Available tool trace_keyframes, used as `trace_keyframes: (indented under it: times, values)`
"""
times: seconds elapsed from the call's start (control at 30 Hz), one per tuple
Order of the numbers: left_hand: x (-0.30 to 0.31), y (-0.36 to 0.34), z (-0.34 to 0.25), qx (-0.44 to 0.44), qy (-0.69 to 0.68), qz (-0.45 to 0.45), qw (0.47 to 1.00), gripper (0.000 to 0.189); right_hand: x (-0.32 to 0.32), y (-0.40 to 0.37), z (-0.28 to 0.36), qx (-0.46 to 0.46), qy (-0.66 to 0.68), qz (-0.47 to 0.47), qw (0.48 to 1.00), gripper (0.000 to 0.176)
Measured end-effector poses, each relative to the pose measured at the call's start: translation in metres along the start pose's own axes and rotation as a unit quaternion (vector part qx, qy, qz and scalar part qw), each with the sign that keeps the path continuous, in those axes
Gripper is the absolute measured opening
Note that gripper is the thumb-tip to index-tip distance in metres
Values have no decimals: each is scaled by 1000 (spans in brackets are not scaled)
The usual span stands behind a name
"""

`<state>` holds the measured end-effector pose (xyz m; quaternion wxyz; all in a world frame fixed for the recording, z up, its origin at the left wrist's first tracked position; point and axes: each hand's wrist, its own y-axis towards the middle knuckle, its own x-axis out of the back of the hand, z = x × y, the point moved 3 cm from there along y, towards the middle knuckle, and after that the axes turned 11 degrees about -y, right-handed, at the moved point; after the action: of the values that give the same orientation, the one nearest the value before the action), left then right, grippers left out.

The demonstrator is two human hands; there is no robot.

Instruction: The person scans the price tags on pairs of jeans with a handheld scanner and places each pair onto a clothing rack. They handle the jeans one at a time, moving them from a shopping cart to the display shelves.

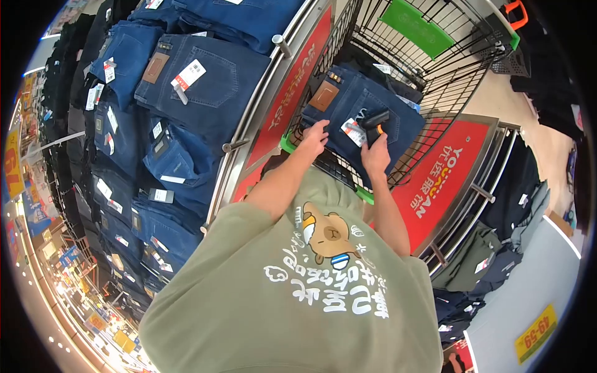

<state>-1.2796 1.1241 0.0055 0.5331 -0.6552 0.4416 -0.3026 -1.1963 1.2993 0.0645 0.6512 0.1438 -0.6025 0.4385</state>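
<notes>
A folded pair of dark blue jeans [398,118] with a brown leather patch lies in a black wire shopping cart [463,81]. My right hand [376,154] is closed round a black and orange handheld barcode scanner [375,121], held over a white and red price tag [353,132] on the jeans. My left hand [315,138] has its fingers curled at the near left edge of the jeans, by the patch. Darker folded clothes lie partly hidden beneath and behind this pair.
To the left, a display holds stacks of tagged jeans [211,78] behind a metal rail [252,105]. Red sign panels [444,168] flank the cart closely. More folded clothes [479,248] sit on the right-hand display. A green plate [418,28] is on the cart's far side.
</notes>
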Motion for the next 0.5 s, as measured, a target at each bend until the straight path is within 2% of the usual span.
trace_keyframes:
  times: [0.1, 0.17, 0.2, 0.27, 0.3, 0.37, 0.4, 0.43, 0.47, 0.5]
  values:
    - [-7, -11, 3, -29, -27, -47, 998, 64, -3, 6, -4, -3, 0, 18, 1000, 57]
    - [-10, -18, 4, -77, -80, -105, 988, 64, 5, 4, -3, -52, 8, 89, 995, 59]
    - [-7, -13, 8, -75, -81, -108, 988, 64, 5, 0, -3, -51, 6, 91, 995, 59]
    - [0, 5, 13, -134, -34, -113, 984, 67, 11, -4, -5, -34, 101, 41, 993, 60]
    - [0, 6, 11, -130, -35, -112, 985, 67, 4, -6, -14, -27, 173, 3, 984, 63]
    - [-6, 5, 11, -38, -46, -26, 998, 65, 1, -8, -22, -21, 232, -42, 972, 64]
    - [-9, -1, 13, -33, -49, -27, 998, 65, 0, -9, -27, -29, 243, -48, 968, 62]
    - [-21, -10, 11, -5, -109, 89, 990, 56, 4, -12, -30, -29, 239, -46, 969, 62]
    - [-33, -22, 7, 19, -167, 203, 965, 47, 8, -16, -34, -48, 337, -17, 940, 58]
    - [-41, -30, 4, 35, -185, 237, 953, 36, 14, -17, -35, -65, 431, 12, 900, 53]
